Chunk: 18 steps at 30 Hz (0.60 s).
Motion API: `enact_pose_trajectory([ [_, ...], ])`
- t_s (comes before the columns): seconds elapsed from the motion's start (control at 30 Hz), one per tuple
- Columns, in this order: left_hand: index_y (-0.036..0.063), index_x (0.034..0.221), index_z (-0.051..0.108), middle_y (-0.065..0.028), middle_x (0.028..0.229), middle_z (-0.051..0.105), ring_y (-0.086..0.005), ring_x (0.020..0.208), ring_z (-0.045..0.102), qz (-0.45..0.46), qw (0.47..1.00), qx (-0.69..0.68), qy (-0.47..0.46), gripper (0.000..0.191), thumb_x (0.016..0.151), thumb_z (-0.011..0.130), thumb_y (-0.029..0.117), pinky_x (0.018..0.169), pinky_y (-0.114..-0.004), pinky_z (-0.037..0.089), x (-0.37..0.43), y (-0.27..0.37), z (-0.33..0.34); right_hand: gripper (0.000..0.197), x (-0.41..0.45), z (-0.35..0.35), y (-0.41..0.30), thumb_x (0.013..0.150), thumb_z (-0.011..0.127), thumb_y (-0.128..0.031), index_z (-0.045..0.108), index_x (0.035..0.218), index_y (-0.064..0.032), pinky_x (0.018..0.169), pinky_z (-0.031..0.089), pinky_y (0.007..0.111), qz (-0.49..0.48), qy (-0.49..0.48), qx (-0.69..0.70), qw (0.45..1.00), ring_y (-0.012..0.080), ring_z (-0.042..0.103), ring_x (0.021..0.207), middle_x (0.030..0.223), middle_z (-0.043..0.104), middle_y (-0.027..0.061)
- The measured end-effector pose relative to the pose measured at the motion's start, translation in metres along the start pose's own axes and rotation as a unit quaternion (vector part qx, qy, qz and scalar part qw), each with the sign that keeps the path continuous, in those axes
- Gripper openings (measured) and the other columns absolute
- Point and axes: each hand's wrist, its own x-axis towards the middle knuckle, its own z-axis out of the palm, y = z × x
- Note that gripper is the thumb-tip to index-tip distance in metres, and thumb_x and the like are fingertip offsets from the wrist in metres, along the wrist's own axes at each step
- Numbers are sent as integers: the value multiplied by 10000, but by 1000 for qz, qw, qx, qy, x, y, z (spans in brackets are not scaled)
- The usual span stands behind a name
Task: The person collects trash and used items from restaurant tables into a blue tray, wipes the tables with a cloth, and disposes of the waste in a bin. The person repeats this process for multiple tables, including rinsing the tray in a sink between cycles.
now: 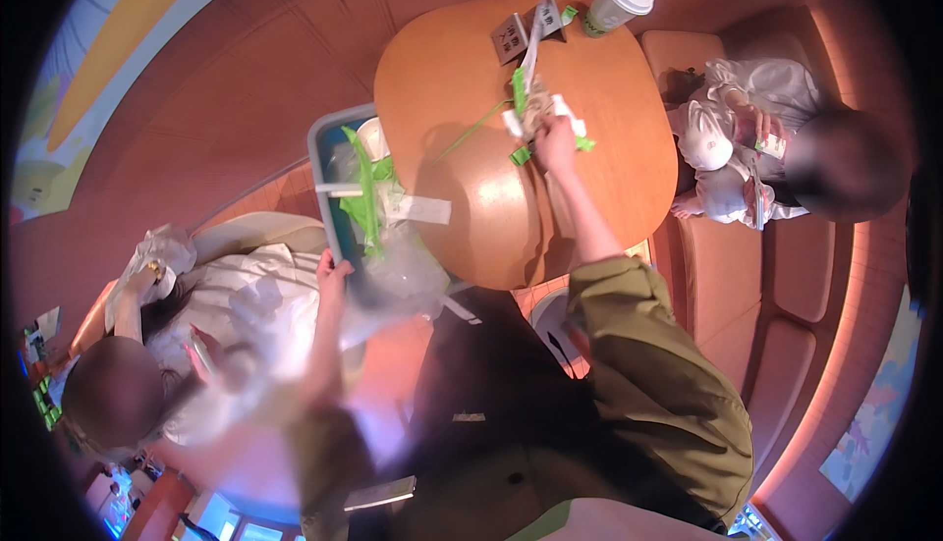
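Note:
My left hand [334,270] grips the near left rim of a grey plastic bin [317,154] beside the table. Crumpled clear plastic film [405,265], green wrappers [359,206] and a white paper strip [420,209] fill the bin, and some film hangs over its near side. On the round-cornered wooden table [449,70], my right hand [556,143] closes on a bunch of crumpled tissues [539,105]. Green and white wrapper scraps [520,88] stick out around it. A thin green strip [471,131] trails from the bunch towards the bin.
Two folded table signs [510,39] bearing writing and a lidded paper cup with a straw [617,3] stand at the table's far side. One person sits on the right bench [726,268]; another sits at left in a white top [258,298], close to the bin.

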Motion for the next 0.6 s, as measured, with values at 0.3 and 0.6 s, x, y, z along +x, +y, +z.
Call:
enact_pose_trajectory([
  [0.3,48,743,452,13,648,464,-63,577,415,32,999,-38,-4,211,573,444,-76,512,-180,328,-1,21,16,119,-109,84,-114,650,451,-15,563,685,4,596,408,369,-15,-31,134,990,314,507,605,627,513,203],
  [0.6,35,754,453,5,677,484,-66,602,434,32,999,-29,9,205,584,435,-77,538,-180,341,5,28,13,225,-25,-17,-97,696,468,-50,566,895,-11,590,442,300,20,-175,118,977,243,572,641,683,583,153],
])
